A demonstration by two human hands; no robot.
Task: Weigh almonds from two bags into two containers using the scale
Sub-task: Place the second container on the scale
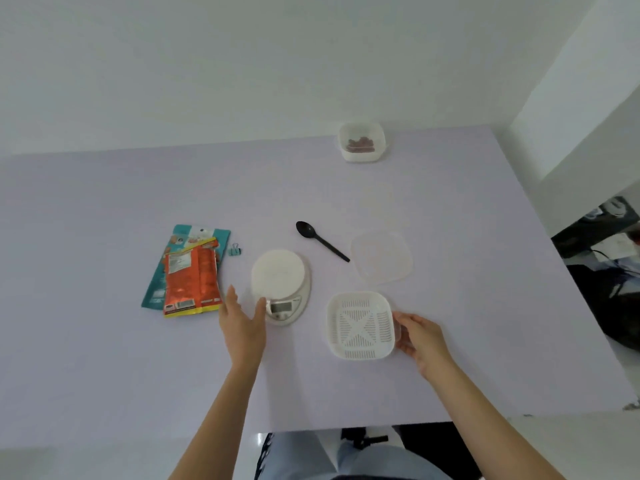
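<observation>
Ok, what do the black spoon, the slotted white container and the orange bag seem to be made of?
Black spoon: likely matte moulded plastic, thin and evenly black with no metallic glint. Slotted white container: seemingly rigid opaque plastic, with moulded slots and rounded corners. Orange bag: probably glossy plastic or foil film, since it crinkles and catches light.

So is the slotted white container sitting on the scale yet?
No, the round platform of the scale is bare; the slotted white container rests on the table beside it, gripped by the right hand.
</observation>
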